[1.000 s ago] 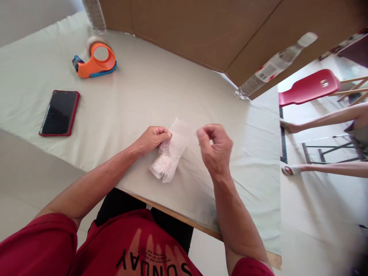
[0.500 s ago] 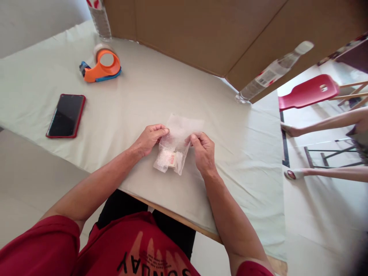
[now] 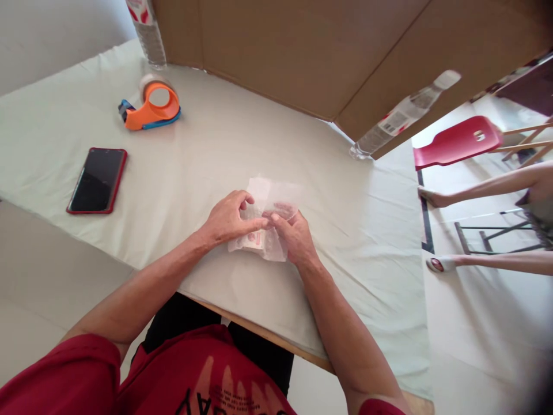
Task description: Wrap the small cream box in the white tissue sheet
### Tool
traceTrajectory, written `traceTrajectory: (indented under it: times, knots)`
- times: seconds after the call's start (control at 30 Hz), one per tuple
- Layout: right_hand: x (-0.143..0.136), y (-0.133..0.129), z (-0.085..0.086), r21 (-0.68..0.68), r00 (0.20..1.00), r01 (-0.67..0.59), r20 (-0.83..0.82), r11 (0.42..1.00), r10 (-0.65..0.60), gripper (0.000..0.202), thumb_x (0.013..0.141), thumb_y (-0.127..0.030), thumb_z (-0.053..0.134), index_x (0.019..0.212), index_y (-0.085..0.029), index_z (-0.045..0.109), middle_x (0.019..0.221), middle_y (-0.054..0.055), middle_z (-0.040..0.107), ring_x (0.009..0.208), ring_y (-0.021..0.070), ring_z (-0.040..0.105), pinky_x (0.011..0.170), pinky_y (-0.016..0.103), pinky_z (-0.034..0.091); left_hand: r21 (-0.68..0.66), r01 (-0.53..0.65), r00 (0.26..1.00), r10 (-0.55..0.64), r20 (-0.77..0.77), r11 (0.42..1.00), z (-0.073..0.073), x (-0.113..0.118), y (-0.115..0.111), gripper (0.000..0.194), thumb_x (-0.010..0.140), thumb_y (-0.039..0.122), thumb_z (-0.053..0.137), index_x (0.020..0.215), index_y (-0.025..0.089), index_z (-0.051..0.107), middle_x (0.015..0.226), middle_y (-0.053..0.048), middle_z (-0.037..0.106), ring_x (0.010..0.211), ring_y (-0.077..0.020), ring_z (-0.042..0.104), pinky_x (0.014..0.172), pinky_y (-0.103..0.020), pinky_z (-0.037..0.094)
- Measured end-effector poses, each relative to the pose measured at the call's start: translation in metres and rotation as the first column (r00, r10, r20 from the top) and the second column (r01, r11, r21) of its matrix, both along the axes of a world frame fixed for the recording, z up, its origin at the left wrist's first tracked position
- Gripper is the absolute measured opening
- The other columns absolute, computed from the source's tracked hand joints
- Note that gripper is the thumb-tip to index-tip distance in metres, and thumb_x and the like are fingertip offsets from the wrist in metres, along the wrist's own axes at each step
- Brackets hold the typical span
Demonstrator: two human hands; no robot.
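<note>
A clear sheet of bubble wrap (image 3: 276,249) lies near the table's front edge, folded partly around a small pale item (image 3: 256,238) with red print. What that item is I cannot make out. My right hand (image 3: 297,236) grips the wrap's right side, its thumb on top and its fingers showing through the film. Over the left part rests my left hand (image 3: 228,218), thumb stretched across the wrap towards my right thumb. Its fingers are bent but apart from the thumb.
An orange and blue tape dispenser (image 3: 152,108) and a red-cased phone (image 3: 97,181) lie to the left on the cloth-covered table (image 3: 207,150). A cardboard panel (image 3: 276,52) stands behind, with plastic bottles (image 3: 395,121) (image 3: 151,40) at its ends. Another person's legs (image 3: 488,184) show at right.
My left thumb has swung right across the wrap, and the left fingers have parted from its edge. My right hand has shifted left, its fingers now under the film. The printed item is more exposed.
</note>
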State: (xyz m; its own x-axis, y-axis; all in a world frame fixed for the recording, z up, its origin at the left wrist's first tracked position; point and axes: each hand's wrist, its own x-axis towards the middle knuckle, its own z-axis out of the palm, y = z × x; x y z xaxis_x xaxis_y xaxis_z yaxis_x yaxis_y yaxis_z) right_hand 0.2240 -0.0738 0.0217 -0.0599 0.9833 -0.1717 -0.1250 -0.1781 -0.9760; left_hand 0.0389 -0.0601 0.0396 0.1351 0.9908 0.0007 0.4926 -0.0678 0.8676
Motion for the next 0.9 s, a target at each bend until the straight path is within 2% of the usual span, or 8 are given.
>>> traceTrajectory:
  times: [0.13,0.3,0.47,0.57,0.63,0.73,0.8,0.9]
  knots:
    - [-0.003,0.0,0.001,-0.053,0.993,-0.056,-0.108,0.997,0.05,0.046,0.077,-0.057,0.074,0.107,-0.024,0.063,0.091,0.004,0.079,0.087,0.0233,0.076,0.086,0.043,0.06,-0.022,0.006,1.0,-0.006,-0.027,1.0,-0.003,0.0,0.001,0.042,0.065,0.038,0.073,0.101,0.022,0.06,0.09,0.0,0.06,0.072,-0.0154,0.053,0.067,-0.029,0.044]
    - [0.004,0.007,-0.002,-0.076,0.986,0.044,-0.157,0.996,-0.056,0.046,0.072,-0.059,0.077,0.097,-0.022,0.066,0.084,0.006,0.078,0.082,0.0254,0.076,0.077,0.042,0.062,-0.102,0.024,0.991,-0.011,0.134,0.995,-0.006,-0.008,0.007,0.014,0.07,0.027,0.056,0.082,0.019,0.059,0.071,0.002,0.057,0.065,-0.0132,0.051,0.06,-0.026,0.039]
    - [0.021,0.018,-0.007,-0.047,0.981,0.176,-0.079,0.983,-0.179,0.039,0.074,-0.053,0.076,0.094,-0.021,0.067,0.079,0.004,0.076,0.071,0.0227,0.073,0.069,0.039,0.061,-0.165,-0.103,0.897,0.163,0.41,0.981,-0.007,-0.017,0.02,0.026,0.066,0.029,0.058,0.09,0.019,0.057,0.072,0.002,0.061,0.061,-0.0122,0.055,0.06,-0.025,0.045]
    - [0.035,0.026,-0.014,0.014,0.975,0.218,0.025,0.976,-0.219,0.032,0.077,-0.049,0.071,0.093,-0.021,0.066,0.08,0.004,0.075,0.073,0.0216,0.072,0.066,0.037,0.059,-0.197,-0.181,0.876,0.249,0.413,0.964,-0.011,-0.02,0.027,0.035,0.067,0.026,0.058,0.101,0.018,0.054,0.073,0.003,0.059,0.055,-0.0111,0.054,0.056,-0.025,0.046]
    - [0.043,0.031,-0.015,0.118,0.947,0.284,0.119,0.952,-0.297,0.029,0.079,-0.044,0.069,0.096,-0.021,0.065,0.087,0.004,0.075,0.079,0.0199,0.07,0.069,0.036,0.059,-0.109,-0.309,0.881,0.328,0.342,0.945,-0.012,-0.02,0.028,0.038,0.068,0.023,0.059,0.106,0.018,0.055,0.084,0.0,0.061,0.063,-0.0115,0.057,0.061,-0.025,0.048]
    - [0.05,0.03,-0.005,0.393,0.856,0.371,0.208,0.842,-0.474,0.03,0.08,-0.037,0.069,0.106,-0.022,0.063,0.102,0.005,0.073,0.092,0.0186,0.068,0.084,0.038,0.058,0.168,-0.429,0.888,0.38,0.257,0.888,-0.008,-0.018,0.021,0.032,0.074,0.022,0.061,0.105,0.019,0.06,0.099,-0.005,0.063,0.084,-0.0149,0.062,0.072,-0.027,0.051]
    - [0.049,0.024,0.009,0.511,0.849,0.308,0.233,0.802,-0.474,0.029,0.084,-0.035,0.068,0.109,-0.023,0.063,0.106,0.006,0.071,0.096,0.0184,0.068,0.092,0.04,0.056,0.312,-0.345,0.934,0.29,0.211,0.885,-0.002,-0.015,0.014,0.023,0.079,0.025,0.06,0.101,0.02,0.063,0.099,-0.005,0.066,0.086,-0.0165,0.063,0.078,-0.029,0.052]
    - [0.04,0.012,0.028,0.457,0.919,0.07,0.317,0.887,-0.235,0.027,0.09,-0.042,0.065,0.109,-0.024,0.065,0.111,0.007,0.07,0.094,0.0187,0.069,0.086,0.039,0.058,0.325,-0.122,0.992,0.104,0.07,0.938,0.004,-0.011,0.005,0.025,0.08,0.03,0.062,0.103,0.019,0.066,0.097,-0.006,0.072,0.091,-0.0202,0.065,0.085,-0.035,0.052]
